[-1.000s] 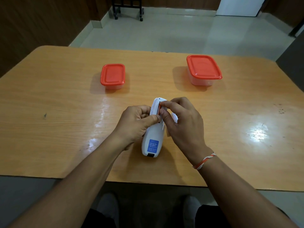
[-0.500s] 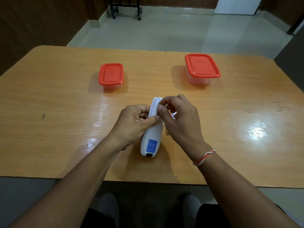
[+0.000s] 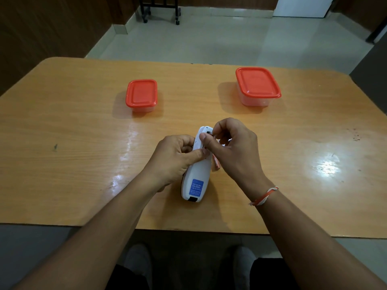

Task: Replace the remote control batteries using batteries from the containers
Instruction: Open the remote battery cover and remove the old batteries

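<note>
A white remote control (image 3: 196, 176) lies back-up on the wooden table (image 3: 62, 164), its blue label towards me. My left hand (image 3: 173, 162) grips its left side, thumb pressed on the back. My right hand (image 3: 234, 151) is over the far end, thumb and forefinger pinched at the open battery compartment (image 3: 207, 132). An orange battery (image 3: 215, 165) sticks out from under my right palm, beside the remote. A small red-lidded container (image 3: 141, 94) stands at the back left and a larger red-lidded container (image 3: 257, 84) at the back right, both closed.
The table's near edge runs just below the remote. My knees and shoes show under it. A tiled floor lies beyond the far edge, with a black wheeled frame (image 3: 160, 9) by the back wall.
My right fingers shifted along the far end of the remote, and an orange battery now shows under my right palm. My left hand keeps its grip.
</note>
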